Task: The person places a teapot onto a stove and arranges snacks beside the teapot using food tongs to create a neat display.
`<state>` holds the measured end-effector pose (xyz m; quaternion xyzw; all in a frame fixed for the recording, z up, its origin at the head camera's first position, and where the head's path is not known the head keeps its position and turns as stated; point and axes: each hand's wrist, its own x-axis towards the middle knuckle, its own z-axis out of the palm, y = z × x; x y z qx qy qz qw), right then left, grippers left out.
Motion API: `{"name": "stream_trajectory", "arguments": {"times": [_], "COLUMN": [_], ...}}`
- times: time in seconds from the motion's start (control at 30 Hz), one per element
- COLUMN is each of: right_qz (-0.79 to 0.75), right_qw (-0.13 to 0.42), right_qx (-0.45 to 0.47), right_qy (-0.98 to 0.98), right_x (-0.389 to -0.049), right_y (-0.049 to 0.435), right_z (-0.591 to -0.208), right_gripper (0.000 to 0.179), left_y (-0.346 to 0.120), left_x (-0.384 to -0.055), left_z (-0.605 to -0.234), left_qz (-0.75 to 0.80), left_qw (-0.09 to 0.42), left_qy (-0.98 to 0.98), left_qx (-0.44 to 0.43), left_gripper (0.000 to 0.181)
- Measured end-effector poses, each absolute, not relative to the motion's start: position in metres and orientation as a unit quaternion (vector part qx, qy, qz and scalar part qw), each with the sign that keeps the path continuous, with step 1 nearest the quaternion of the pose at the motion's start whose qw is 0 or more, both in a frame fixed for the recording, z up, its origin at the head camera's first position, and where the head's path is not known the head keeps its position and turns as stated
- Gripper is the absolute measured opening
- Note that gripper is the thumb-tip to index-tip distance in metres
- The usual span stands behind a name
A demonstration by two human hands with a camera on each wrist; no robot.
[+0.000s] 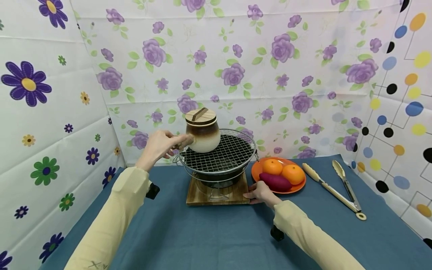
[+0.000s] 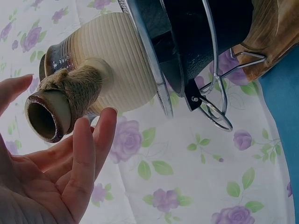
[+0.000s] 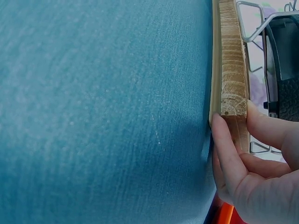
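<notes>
A brown-and-cream ceramic pot [image 1: 204, 138] with a wooden lid [image 1: 195, 116] stands upright on the left part of the round wire grate [image 1: 233, 152]. Around its rope-wrapped side handle [image 2: 84, 88] are the thumb and fingers of my left hand [image 1: 163, 144]; in the left wrist view they look spread apart, not closed on the handle. The grate tops a black tabletop grill [image 1: 216, 176] in a wire frame, set on a wooden board [image 1: 197, 197]. My right hand [image 1: 262, 193] pinches the board's near right corner, thumb above and fingers at the underside.
Right of the board sits an orange plate [image 1: 254, 170] with two oranges [image 1: 293, 174] and a purple sweet potato [image 1: 275, 182]. Tongs [image 1: 332, 190] lie spread on the blue cloth [image 1: 216, 236] farther right. Patterned sheets [image 1: 202, 52] stand behind and at both sides.
</notes>
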<state>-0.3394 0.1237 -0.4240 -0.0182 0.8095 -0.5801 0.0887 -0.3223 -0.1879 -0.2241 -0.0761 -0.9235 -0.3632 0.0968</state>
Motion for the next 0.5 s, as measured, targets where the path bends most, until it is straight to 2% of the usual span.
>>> {"name": "stream_trajectory", "arguments": {"times": [0.5], "right_qz": [-0.571], "right_qw": [0.088], "right_qx": [-0.010], "right_qy": [0.816], "right_x": [-0.339], "right_y": [0.123], "right_z": [-0.424], "right_gripper": [0.031], "left_y": [-0.194], "left_x": [-0.310], "left_z": [-0.229], "left_qz": [-0.347], "left_qw": [0.102], "left_qy": [-0.930], "left_qx": [-0.065], "left_gripper": [0.065]}}
